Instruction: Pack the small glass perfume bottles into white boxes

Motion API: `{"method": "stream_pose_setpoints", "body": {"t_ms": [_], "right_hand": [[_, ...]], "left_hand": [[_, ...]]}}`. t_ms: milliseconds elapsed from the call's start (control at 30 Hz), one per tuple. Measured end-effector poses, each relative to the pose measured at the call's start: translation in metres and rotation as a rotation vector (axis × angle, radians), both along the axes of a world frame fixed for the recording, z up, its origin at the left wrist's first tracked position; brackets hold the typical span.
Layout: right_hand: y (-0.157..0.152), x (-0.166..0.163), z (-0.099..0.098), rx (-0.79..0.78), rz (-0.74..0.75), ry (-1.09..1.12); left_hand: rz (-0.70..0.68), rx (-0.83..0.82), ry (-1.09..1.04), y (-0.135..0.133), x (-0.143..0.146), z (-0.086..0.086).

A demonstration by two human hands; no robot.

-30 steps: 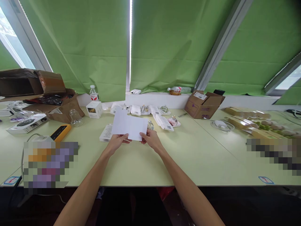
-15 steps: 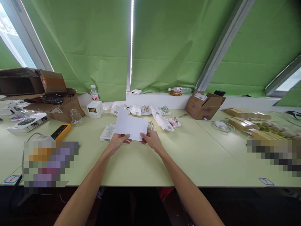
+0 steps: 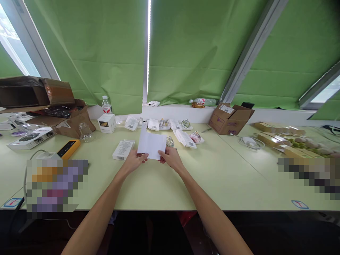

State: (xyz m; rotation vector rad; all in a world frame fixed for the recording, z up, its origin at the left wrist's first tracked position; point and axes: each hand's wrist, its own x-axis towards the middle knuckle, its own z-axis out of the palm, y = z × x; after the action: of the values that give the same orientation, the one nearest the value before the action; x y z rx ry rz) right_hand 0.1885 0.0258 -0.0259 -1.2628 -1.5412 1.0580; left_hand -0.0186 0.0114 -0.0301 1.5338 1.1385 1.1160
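Note:
Between both hands, over the middle of the table, is a white sheet of card [image 3: 152, 145] with a narrower strip rising at its upper left. My left hand [image 3: 135, 160] pinches its lower left corner, thumb on the near face. At the lower right, my right hand [image 3: 170, 157] grips the edge the same way. Just behind the right hand, a glass perfume bottle [image 3: 170, 141] is partly covered by the card. A white printed box [image 3: 123, 150] with a barcode lies left of the card.
Behind the card, white barcoded packs [image 3: 153, 124] and ornate glass bottles [image 3: 186, 124] form a row. A cardboard box [image 3: 230, 119] stands back right. On the left are a white cube box [image 3: 106, 123], a clear jar [image 3: 85, 132] and an orange power strip [image 3: 69, 149].
The card looks narrower, its left side drawn in to the right, uncovering more of the white box. My left hand has shifted slightly right; the right hand stays nearly in place.

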Motion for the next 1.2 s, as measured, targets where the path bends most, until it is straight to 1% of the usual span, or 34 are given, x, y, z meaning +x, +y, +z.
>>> {"method": "stream_pose_setpoints", "body": {"t_ms": [200,567,767,1200], "right_hand": [[0.0002,-0.0002,-0.0008,0.006,-0.001,-0.003],[0.0003,-0.0009,-0.001,0.009,0.005,-0.018],[-0.0013,-0.0012,0.0005,0.013,0.002,-0.029],[-0.0009,-0.0008,-0.0001,0.0,0.011,-0.055]], "left_hand": [[-0.038,0.059,0.078,0.0005,0.0007,-0.0005],[-0.061,0.147,0.206,-0.0014,0.0009,0.0021],[-0.068,0.169,0.234,-0.0051,0.0012,0.0063],[-0.065,0.183,0.283,-0.0022,0.0003,0.0033]]}}
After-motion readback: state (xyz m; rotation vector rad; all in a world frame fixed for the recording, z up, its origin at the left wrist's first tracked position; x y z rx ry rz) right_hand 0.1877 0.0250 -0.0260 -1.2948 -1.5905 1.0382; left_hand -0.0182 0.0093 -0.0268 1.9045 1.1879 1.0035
